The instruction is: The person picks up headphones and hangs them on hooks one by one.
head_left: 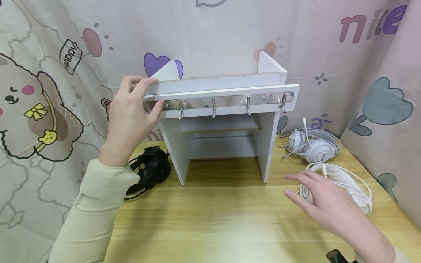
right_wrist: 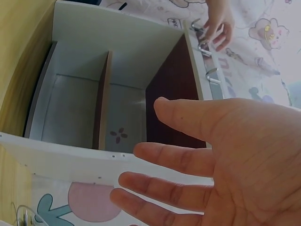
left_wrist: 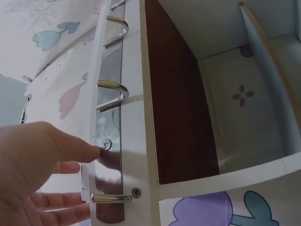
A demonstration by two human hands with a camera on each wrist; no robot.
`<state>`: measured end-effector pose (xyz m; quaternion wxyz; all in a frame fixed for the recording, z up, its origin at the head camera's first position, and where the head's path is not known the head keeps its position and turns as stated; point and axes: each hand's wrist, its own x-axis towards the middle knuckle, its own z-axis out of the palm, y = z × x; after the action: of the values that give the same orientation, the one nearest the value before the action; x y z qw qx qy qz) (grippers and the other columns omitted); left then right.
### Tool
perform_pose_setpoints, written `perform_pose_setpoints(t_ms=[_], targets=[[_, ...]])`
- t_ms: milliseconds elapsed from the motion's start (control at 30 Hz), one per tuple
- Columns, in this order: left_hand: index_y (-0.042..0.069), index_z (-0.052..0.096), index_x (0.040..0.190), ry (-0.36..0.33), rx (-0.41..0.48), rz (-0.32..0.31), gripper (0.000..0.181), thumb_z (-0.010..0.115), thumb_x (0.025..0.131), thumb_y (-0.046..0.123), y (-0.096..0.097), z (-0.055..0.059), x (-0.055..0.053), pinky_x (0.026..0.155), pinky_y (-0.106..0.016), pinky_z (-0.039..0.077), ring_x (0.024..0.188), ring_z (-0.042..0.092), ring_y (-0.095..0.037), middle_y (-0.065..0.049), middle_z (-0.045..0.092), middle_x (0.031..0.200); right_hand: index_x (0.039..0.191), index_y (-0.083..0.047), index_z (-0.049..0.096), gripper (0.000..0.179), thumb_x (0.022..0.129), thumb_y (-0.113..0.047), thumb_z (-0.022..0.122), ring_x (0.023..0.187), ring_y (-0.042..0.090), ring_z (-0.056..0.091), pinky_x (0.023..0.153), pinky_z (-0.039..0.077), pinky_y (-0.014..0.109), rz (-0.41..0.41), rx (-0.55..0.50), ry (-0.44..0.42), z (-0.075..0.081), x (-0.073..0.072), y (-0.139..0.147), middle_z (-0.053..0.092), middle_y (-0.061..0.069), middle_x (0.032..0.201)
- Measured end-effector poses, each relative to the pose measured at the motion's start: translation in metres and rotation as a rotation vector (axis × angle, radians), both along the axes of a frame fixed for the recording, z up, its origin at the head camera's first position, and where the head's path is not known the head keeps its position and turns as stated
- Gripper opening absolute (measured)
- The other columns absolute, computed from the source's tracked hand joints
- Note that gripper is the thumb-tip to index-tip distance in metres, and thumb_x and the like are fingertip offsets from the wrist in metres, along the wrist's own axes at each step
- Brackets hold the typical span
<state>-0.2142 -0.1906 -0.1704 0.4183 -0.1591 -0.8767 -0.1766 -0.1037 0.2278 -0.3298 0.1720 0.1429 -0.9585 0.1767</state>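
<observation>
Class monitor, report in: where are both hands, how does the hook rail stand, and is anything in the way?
Left hand touching the hook rail at its left end, fingers straight. Right hand open over the white headphones. Rail hooks bare. Nothing in the way.

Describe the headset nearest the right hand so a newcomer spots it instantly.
Start at the white shelf on the wooden desk. To its right lie two headsets; the cream headset is the nearer one, just under the right hand. Unlike the grey-white headset behind, it shows no mic boom.

The left hand (left_wrist: 33,174) touches the metal hook rail (left_wrist: 109,155) on the white shelf (left_wrist: 136,117).
</observation>
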Motion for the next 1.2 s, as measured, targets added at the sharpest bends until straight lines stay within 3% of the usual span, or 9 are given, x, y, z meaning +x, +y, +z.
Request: perform_pose_setpoints(t_ms=[167,500,600,700,933,1067,1200], targets=[[0.016,0.068,0.142,0.000,-0.015,0.009,0.045,0.076,0.098,0.017,-0.001,-0.001,-0.001,0.084,-0.065,0.049,0.113,0.064,-0.047,-0.023,0.058,0.139,0.131,-0.019,0.075,0.040,0.099,-0.043,0.077,0.098,0.029,0.075,0.077,0.060,0.058,0.002,-0.010,0.001,0.001,-0.004,0.004,0.074,0.011,0.132],[0.017,0.068,0.140,0.007,-0.036,-0.005,0.044,0.077,0.097,0.016,-0.002,-0.001,-0.001,0.089,-0.066,0.049,0.120,0.060,-0.045,-0.023,0.059,0.137,0.132,-0.020,0.075,0.039,0.100,-0.042,0.075,0.100,0.031,0.074,0.075,0.060,0.058,-0.012,0.025,-0.006,0.007,-0.008,0.013,0.073,0.010,0.131],[0.017,0.068,0.141,-0.002,-0.040,-0.005,0.044,0.077,0.098,0.016,-0.002,0.000,-0.001,0.091,-0.066,0.049,0.121,0.059,-0.045,-0.023,0.058,0.137,0.131,-0.021,0.075,0.035,0.101,-0.038,0.074,0.097,0.027,0.074,0.075,0.059,0.056,-0.008,0.037,0.014,0.009,-0.009,0.016,0.074,0.007,0.131],[0.016,0.067,0.141,-0.013,-0.047,-0.006,0.044,0.076,0.098,0.015,-0.002,0.001,0.000,0.092,-0.065,0.048,0.121,0.058,-0.044,-0.023,0.057,0.138,0.130,-0.020,0.076,0.031,0.102,-0.033,0.074,0.102,0.031,0.074,0.081,0.059,0.058,0.002,0.033,0.052,0.010,-0.009,0.019,0.075,0.006,0.129],[0.014,0.067,0.140,0.046,-0.150,-0.056,0.045,0.076,0.097,0.005,-0.001,0.002,-0.004,0.088,-0.062,0.047,0.115,0.055,-0.048,-0.027,0.059,0.137,0.126,-0.021,0.077,0.027,0.102,-0.031,0.074,0.113,0.043,0.073,0.086,0.055,0.066,-0.007,0.002,0.097,0.009,-0.011,0.028,0.076,0.008,0.129],[0.012,0.067,0.137,0.087,-0.224,-0.107,0.045,0.073,0.096,-0.004,-0.001,0.002,-0.006,0.094,-0.061,0.046,0.116,0.052,-0.052,-0.029,0.060,0.137,0.129,-0.019,0.076,0.031,0.104,-0.036,0.071,0.114,0.047,0.072,0.086,0.054,0.068,-0.037,0.007,0.039,0.011,-0.012,0.031,0.074,0.012,0.133],[0.012,0.068,0.131,0.082,-0.255,-0.105,0.039,0.070,0.096,-0.007,0.002,0.002,-0.006,0.097,-0.065,0.046,0.122,0.048,-0.053,-0.027,0.060,0.140,0.133,-0.018,0.074,0.037,0.105,-0.040,0.069,0.104,0.043,0.073,0.080,0.056,0.065,-0.062,0.001,-0.016,0.013,-0.012,0.035,0.072,0.017,0.135]])
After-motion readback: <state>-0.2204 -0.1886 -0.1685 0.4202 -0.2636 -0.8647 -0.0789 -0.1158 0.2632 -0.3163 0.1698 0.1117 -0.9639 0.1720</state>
